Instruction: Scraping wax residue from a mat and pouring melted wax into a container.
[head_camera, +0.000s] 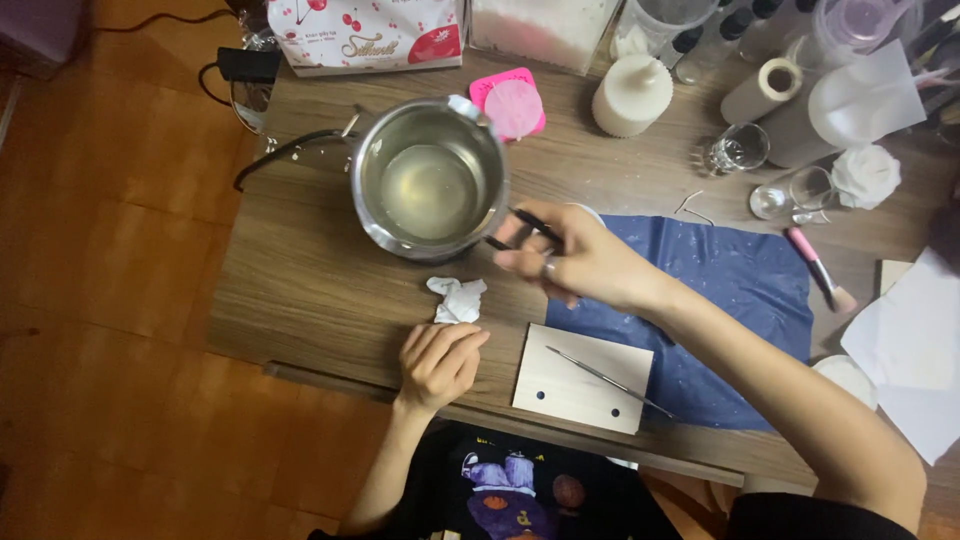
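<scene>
A steel pot (430, 178) with clear liquid in it stands on the wooden table (300, 290). My right hand (575, 262) grips the pot's black handle (525, 226) at its right side. My left hand (440, 362) rests on the table near the front edge, fingers curled loosely, just below a crumpled white tissue (458, 299) and holding nothing. To the right of that hand lies a pale wooden board (580, 385) with two holes and a thin metal tool (605, 378) across it.
A blue cloth (730, 290) covers the table's right middle. Behind the pot are a pink silicone mould (512, 103), a white candle (630, 95), small glasses (740, 148), bottles and a patterned box (365, 35). A pink brush (818, 268) and white papers (915, 340) lie right.
</scene>
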